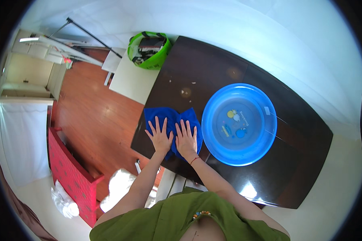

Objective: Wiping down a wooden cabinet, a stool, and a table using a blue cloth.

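Note:
A blue cloth [193,116] lies spread and slightly rumpled on the dark brown table [189,56], near its left edge. Flat on the cloth's left part rests my left hand [161,140], fingers spread. My right hand [186,140] presses flat on the right part with its fingers apart, a thin red string round the wrist. Neither hand grips the cloth. Just right of it stands a round blue basin [239,158] with what looks like water in it and printed figures on its bottom.
Small pale scraps [193,82] are scattered on the table beyond the cloth. A bright green bag [153,62] full of things stands on a white surface [132,82] at the far left. A red panel [72,176] and wooden floor [94,108] lie to the left.

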`<state>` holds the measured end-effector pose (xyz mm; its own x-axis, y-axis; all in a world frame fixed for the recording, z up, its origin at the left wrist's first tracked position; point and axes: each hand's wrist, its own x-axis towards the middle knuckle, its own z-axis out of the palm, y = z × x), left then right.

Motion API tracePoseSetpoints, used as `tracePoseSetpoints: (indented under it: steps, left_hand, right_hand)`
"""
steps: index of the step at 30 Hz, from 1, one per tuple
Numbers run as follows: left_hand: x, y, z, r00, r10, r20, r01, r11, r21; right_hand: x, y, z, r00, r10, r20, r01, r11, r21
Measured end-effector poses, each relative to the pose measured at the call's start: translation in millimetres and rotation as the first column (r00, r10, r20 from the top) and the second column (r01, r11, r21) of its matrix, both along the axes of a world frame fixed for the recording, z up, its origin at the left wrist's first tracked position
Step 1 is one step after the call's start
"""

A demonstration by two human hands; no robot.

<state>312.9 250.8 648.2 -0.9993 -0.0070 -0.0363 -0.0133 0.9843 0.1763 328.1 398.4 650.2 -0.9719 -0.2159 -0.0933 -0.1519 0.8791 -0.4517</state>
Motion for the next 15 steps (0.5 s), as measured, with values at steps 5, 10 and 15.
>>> tracePoseSetpoints:
  steps: [5, 10, 15]
  left_hand:
    - [-134, -4, -4, 0.982, -0.162, -0.095, 0.162, 0.987, -0.011]
    - [-257, 28, -16, 0.95, -0.249, -0.189, 0.263, 0.964, 0.05]
    - [-358, 57, -24, 0.874, -0.372, -0.314, 0.417, 0.904, 0.091]
  right_hand:
    - [-104, -21, -4, 0.953, -0.295, -0.071, 0.294, 0.956, -0.022]
    - [-206, -8, -9, 0.83, -0.535, -0.158, 0.543, 0.84, 0.008]
    - [-290, 8, -17, 0.717, -0.661, -0.222, 0.681, 0.733, 0.015]
